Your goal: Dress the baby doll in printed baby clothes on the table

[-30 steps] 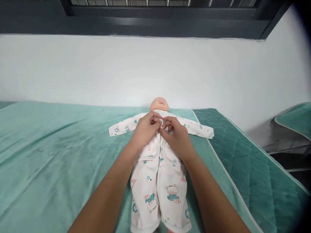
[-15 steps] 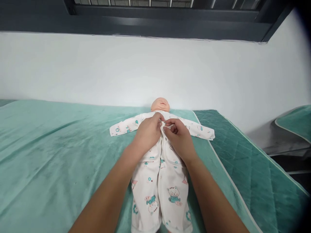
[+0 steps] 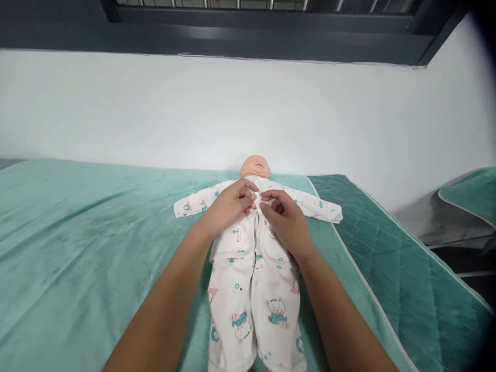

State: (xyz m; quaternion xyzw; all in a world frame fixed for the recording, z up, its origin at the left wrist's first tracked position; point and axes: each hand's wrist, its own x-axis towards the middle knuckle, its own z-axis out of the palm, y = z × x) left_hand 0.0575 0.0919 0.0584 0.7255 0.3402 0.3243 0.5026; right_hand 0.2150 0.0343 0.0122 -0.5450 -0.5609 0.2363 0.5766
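A baby doll (image 3: 254, 166) lies on its back with its head toward the wall and its arms spread. It wears a white printed top (image 3: 234, 235) and matching white trousers (image 3: 232, 310) with cat pictures. At the chest, my left hand (image 3: 231, 202) pinches one edge of the top's front opening. Facing it, my right hand (image 3: 284, 214) holds the other edge between thumb and index finger. The fingertips of both hands nearly meet at the upper front. Any fastener between them is too small to make out.
Beneath the doll spreads a light green sheet (image 3: 96, 248). A darker quilted green pad (image 3: 403, 258) shows along the right. Behind stands a white wall (image 3: 194, 113) below a dark window frame (image 3: 251, 39). Another green cover edge (image 3: 473, 196) sticks out at far right.
My left hand has shifted slightly left and its fingers have moved a little apart from the right hand's, showing more of the top. My right hand stays almost still.
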